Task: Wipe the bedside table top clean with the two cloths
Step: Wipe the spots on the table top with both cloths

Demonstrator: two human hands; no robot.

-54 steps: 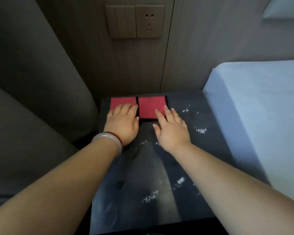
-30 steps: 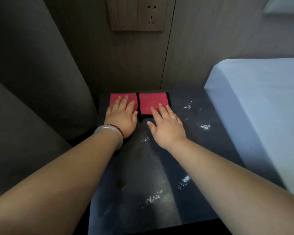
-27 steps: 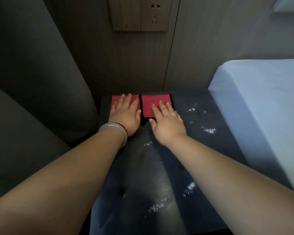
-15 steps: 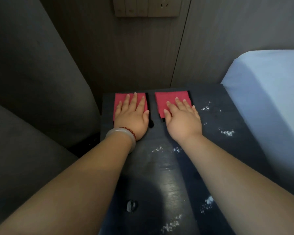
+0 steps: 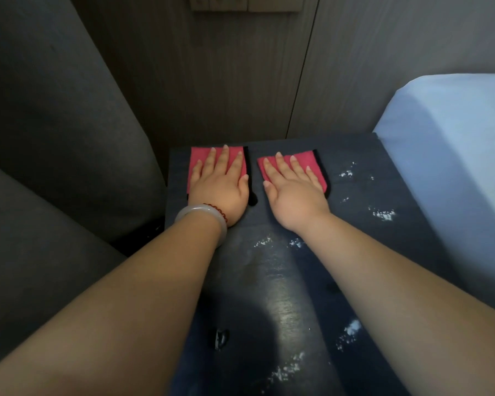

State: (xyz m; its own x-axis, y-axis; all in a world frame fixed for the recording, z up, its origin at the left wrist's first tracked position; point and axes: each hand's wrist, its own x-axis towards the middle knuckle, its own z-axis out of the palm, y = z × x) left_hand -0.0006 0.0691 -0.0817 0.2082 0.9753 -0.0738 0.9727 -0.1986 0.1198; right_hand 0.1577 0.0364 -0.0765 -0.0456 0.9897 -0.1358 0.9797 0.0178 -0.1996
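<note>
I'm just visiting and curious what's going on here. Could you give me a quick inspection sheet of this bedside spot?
Surface: dark glossy bedside table top, with white powdery specks scattered right, middle and near edge.
Job's things: two flat red cloths with black edging, left cloth and right cloth, side by side at the back, apart.
Clutter: small dark blob near the front.
Grips: left hand flat on the left cloth, wearing a pale bangle; right hand flat on the right cloth.
Cables: nothing seen.
Surroundings: pale blue bed right, grey upholstery left, wall switch panel behind.
</note>
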